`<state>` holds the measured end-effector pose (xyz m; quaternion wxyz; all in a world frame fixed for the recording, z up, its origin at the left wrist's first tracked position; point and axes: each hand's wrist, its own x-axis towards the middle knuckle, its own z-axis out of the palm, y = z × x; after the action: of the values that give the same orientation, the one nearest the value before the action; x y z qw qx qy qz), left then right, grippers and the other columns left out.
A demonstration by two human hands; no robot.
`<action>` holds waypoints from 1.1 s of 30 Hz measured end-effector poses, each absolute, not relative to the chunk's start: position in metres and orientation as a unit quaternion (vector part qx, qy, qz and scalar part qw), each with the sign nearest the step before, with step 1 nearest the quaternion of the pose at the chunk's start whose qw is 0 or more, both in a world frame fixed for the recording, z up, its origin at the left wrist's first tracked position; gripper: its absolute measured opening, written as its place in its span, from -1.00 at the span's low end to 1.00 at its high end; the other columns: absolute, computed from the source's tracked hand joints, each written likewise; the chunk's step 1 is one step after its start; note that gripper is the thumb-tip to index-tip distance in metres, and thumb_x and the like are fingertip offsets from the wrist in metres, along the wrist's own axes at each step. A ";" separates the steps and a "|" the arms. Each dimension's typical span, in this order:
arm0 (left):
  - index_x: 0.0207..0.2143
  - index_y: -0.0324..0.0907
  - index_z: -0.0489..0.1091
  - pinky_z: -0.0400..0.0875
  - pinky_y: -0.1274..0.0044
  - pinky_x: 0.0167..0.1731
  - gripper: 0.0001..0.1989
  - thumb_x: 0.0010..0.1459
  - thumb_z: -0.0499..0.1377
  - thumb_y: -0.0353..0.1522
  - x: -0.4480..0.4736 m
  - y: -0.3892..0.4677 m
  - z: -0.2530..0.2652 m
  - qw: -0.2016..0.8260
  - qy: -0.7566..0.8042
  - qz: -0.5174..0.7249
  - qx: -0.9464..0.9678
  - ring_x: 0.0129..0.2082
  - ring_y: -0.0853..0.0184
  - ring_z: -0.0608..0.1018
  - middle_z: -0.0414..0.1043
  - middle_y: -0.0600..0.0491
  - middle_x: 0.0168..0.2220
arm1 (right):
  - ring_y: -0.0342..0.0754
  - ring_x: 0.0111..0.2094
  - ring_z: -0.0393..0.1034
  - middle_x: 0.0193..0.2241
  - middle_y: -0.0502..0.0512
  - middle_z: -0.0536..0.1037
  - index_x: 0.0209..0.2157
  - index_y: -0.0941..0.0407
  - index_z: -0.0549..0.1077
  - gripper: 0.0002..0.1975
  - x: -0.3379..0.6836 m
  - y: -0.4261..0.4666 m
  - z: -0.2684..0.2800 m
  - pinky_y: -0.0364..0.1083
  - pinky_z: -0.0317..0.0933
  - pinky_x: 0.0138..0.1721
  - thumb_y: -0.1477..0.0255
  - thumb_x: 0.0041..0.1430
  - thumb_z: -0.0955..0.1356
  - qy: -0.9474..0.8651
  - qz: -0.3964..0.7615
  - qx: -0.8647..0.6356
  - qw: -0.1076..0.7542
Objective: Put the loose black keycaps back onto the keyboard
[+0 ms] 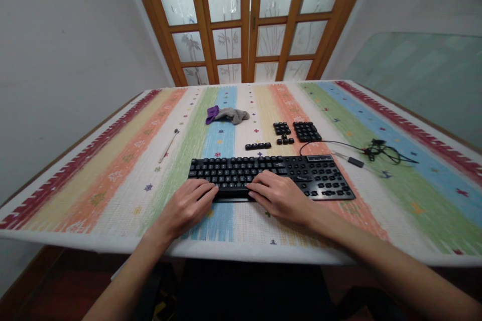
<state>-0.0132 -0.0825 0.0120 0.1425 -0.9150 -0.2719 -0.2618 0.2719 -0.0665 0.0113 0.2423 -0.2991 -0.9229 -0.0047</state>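
A black computer keyboard (235, 173) lies across the near middle of the table. Its left and main blocks carry keycaps, while its right end shows bare key switches (324, 180). My left hand (190, 204) rests on the keyboard's lower left edge, fingers stretched out and holding nothing. On the bottom rows right of the space bar lies my right hand (280, 193), its fingers extended and slightly apart. Behind the keyboard, removed keycaps sit in groups: a short row (258, 146), two blocks, one being the number-pad keycaps (307, 131), and a small arrow-shaped cluster (285, 139).
A grey and purple cloth (229, 115) lies farther back. Left of the keyboard is a thin stick-like tool with a dark tip (168, 145). To the right, a coiled black cable (384, 153) lies near a small dark plug-like piece (355, 162). The striped tablecloth (124, 180) covers the table.
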 end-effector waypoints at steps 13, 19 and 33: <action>-0.04 -0.35 0.41 0.54 0.33 -0.20 -0.74 0.22 0.14 -0.61 -0.009 -0.083 0.007 0.156 -0.262 -0.278 -0.911 -0.19 0.20 0.56 0.55 -0.12 -0.19 | -0.04 -0.35 0.33 -0.41 0.15 0.51 -0.24 0.22 0.53 -0.71 0.270 -0.067 0.010 -0.07 0.25 -0.33 0.46 0.42 0.20 -0.906 0.001 -0.304 0.294; -0.04 -0.31 0.42 0.56 0.35 -0.21 -0.74 0.23 0.13 -0.59 -0.006 -0.083 0.007 0.134 -0.275 -0.304 -0.902 -0.19 0.23 0.57 0.55 -0.10 -0.20 | -0.05 -0.32 0.38 -0.35 0.19 0.52 -0.23 0.22 0.52 -0.72 0.268 -0.066 0.009 -0.09 0.30 -0.31 0.47 0.42 0.20 -0.900 0.025 -0.308 0.308; -0.03 -0.28 0.43 0.54 0.34 -0.20 -0.75 0.26 0.12 -0.55 -0.008 -0.084 0.009 0.085 -0.306 -0.331 -0.889 -0.22 0.26 0.54 0.54 -0.08 -0.23 | -0.02 -0.24 0.44 -0.25 0.21 0.52 -0.15 0.24 0.52 -0.81 0.271 -0.066 0.017 -0.04 0.39 -0.22 0.47 0.36 0.28 -0.886 0.128 -0.287 0.339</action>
<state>-0.0079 -0.0835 0.0087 0.0853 -0.8887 -0.3060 -0.3307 0.2713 -0.0656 0.0170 0.3394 -0.2872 -0.8865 0.1280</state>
